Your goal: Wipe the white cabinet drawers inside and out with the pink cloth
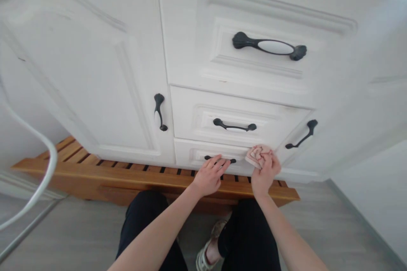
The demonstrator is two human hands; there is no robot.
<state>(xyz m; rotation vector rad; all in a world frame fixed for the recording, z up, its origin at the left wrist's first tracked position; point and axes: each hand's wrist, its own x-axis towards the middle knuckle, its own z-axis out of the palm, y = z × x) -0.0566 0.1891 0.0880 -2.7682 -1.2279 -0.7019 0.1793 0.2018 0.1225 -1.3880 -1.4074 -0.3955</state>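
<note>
Pink cloth (pixel 259 154) is bunched in the right hand (pixel 265 171), pressed to the bottom drawer (pixel 197 154) front — apparently wiping. The left hand (pixel 210 175) rests loose-fingered on that drawer's black handle (pixel 208 158), steadying it. All three drawers sit shut — contents unseen.

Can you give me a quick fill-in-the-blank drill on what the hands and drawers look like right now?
1. The right hand presses a crumpled pink ____ against the bottom drawer.
2. The left hand has its fingers on that drawer's black ____.
3. The column holds ____ drawers, all closed.
4. Under the white cabinet lies a slatted ____ platform.

Missing words: cloth; handle; three; wooden
</note>
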